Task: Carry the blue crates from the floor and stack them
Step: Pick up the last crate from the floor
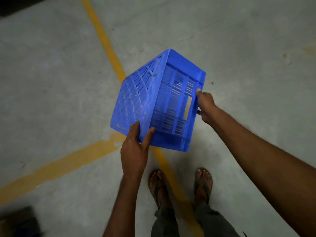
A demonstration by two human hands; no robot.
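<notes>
Above the grey concrete floor (51,86), mid-frame: one blue crate (145,100), held clear of the ground and tipped so its slotted base faces up and left and one slotted side faces the camera. Left hand (135,151) at the near lower corner, fingers (134,130) straight along the base, thumb flat on the side wall; bracing, not curled. Right hand (206,106) grips the crate's rim on the right, thumb over the edge, the other fingers curled behind the rim and mostly hidden. Open floor on every side of the crate. Its inside is turned away, not visible. Yellow painted lines (102,36) cross beneath it. Sandalled feet (203,180) stand just below, one on a line. Dark blurred object (20,219) at lower left, cut off, cannot identify. Dark strip (17,4) at top left. Light is dim.
</notes>
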